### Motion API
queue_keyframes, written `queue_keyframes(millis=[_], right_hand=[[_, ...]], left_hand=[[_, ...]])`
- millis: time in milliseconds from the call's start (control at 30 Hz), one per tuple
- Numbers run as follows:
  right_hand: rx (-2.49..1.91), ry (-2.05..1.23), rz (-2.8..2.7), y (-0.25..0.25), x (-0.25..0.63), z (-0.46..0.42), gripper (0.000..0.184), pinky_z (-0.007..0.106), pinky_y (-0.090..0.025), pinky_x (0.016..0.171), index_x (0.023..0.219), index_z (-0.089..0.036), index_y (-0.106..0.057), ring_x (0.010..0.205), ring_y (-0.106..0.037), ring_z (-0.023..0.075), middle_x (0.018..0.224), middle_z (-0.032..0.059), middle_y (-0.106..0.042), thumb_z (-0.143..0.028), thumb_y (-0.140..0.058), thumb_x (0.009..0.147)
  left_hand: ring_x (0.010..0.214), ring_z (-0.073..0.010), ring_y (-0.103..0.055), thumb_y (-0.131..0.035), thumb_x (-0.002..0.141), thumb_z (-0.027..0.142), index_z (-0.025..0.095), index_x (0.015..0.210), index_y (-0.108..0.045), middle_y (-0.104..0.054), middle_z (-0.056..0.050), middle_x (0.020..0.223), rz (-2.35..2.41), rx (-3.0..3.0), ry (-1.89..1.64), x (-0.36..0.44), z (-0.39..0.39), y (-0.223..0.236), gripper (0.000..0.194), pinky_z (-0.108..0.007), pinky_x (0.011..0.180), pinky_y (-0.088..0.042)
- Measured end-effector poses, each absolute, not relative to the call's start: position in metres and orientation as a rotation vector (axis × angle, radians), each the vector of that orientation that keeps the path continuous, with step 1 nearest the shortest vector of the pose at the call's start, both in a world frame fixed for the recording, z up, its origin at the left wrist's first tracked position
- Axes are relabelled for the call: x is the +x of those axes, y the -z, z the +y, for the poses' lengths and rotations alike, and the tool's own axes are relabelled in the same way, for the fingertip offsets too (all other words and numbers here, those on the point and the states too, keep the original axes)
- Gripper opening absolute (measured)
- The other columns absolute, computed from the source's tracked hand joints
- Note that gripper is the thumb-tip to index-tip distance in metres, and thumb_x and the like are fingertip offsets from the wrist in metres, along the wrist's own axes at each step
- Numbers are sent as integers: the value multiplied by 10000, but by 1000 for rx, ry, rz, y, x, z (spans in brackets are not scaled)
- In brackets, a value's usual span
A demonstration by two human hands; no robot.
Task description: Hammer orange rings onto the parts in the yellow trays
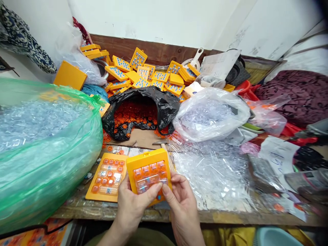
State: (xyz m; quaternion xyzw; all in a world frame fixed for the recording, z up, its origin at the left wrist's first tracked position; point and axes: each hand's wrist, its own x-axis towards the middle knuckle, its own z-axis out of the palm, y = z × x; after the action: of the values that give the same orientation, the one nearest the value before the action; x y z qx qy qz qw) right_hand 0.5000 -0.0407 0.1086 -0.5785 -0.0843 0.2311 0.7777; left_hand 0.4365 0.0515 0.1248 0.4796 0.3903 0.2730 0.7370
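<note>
Between my two hands is a yellow plastic panel (149,158) with rows of clear and orange button caps, tilted up above the front of the table. My left hand (135,201) grips its left side, the thumb lying over the lower caps. At the lower right, my right hand (183,201) holds the edge, its thumb pressed on the caps beside the left thumb. Near the bottom a small blue spot shows in an uncapped place. A second yellow panel (93,191) with clear and orange caps lies flat to the left, partly behind my left hand.
A black bag (166,102) of orange rings stands behind my hands. A green bag (77,147) of clear pieces fills the left; a white bag (189,131) of clear pieces stands right. Loose clear pieces (212,181) cover the table's right. Yellow panels (176,79) are heaped behind.
</note>
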Motion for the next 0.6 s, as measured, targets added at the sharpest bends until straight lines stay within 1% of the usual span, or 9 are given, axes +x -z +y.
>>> queue_keyframes(millis=[67, 167, 267, 333, 367, 433, 500, 533, 600], right_hand=[[-1155, -610, -170, -112, 498, -40, 259, 261, -516, 794, 895, -290, -542, 895, -640, 135, 960, -25, -647, -291, -762, 757], [-1135, -594, -172, -113, 496, -37, 316, 241, -519, 767, 896, -285, -492, 850, -654, 120, 900, -42, -669, -293, -767, 741], [-1445, -464, -392, -113, 505, -37, 266, 278, -538, 696, 931, -276, -480, 791, -684, 156, 880, -5, -705, -420, -665, 805], [-1700, -375, -579, -115, 526, -41, 289, 323, -535, 662, 955, -250, -539, 741, -688, 197, 854, 40, -726, -492, -612, 815], [-1785, -325, -621, -116, 540, -44, 308, 350, -526, 677, 947, -233, -585, 741, -679, 217, 847, 60, -729, -500, -624, 797], [-1915, -151, -617, -118, 574, -47, 288, 428, -468, 803, 909, -212, -657, 858, -634, 269, 919, 103, -715, -460, -657, 763], [-2042, 31, -609, -118, 606, -47, 261, 516, -332, 939, 909, -198, -694, 1006, -541, 336, 994, 140, -695, -373, -697, 716], [-2094, 77, -621, -118, 619, -45, 256, 539, -279, 958, 907, -197, -712, 1022, -512, 357, 968, 143, -699, -307, -721, 676], [-2161, 129, -655, -115, 637, -39, 261, 548, -245, 952, 897, -207, -742, 987, -503, 363, 859, 128, -708, -197, -712, 637]], left_hand=[[717, -242, -719, -839, 555, 323, 126, 860, -693, -761, -83, 817, 866, 1142, -602, 434, 52, -123, 391, -288, 670, -591], [679, -229, -714, -850, 538, 338, 132, 839, -704, -759, -77, 795, 887, 1269, -621, 432, 52, -120, 393, -267, 631, -586], [710, -232, -715, -848, 549, 336, 124, 862, -696, -760, -85, 823, 939, 1219, -635, 433, 53, -125, 407, -271, 658, -585], [771, -246, -720, -852, 558, 312, 111, 920, -681, -761, -99, 876, 935, 1062, -573, 436, 56, -132, 448, -288, 706, -588], [810, -259, -721, -855, 564, 297, 107, 971, -668, -758, -109, 914, 913, 956, -520, 437, 58, -136, 487, -309, 734, -591], [879, -285, -715, -854, 587, 266, 107, 1085, -630, -747, -130, 987, 850, 743, -405, 438, 61, -141, 569, -363, 781, -594], [914, -296, -710, -832, 636, 224, 114, 1175, -589, -735, -144, 1035, 803, 589, -320, 438, 64, -143, 602, -405, 811, -592], [924, -294, -709, -815, 665, 200, 116, 1201, -574, -731, -147, 1048, 789, 539, -292, 438, 64, -143, 594, -416, 827, -588], [939, -282, -707, -775, 714, 155, 112, 1225, -559, -728, -149, 1058, 778, 468, -252, 436, 63, -142, 556, -422, 861, -579]])
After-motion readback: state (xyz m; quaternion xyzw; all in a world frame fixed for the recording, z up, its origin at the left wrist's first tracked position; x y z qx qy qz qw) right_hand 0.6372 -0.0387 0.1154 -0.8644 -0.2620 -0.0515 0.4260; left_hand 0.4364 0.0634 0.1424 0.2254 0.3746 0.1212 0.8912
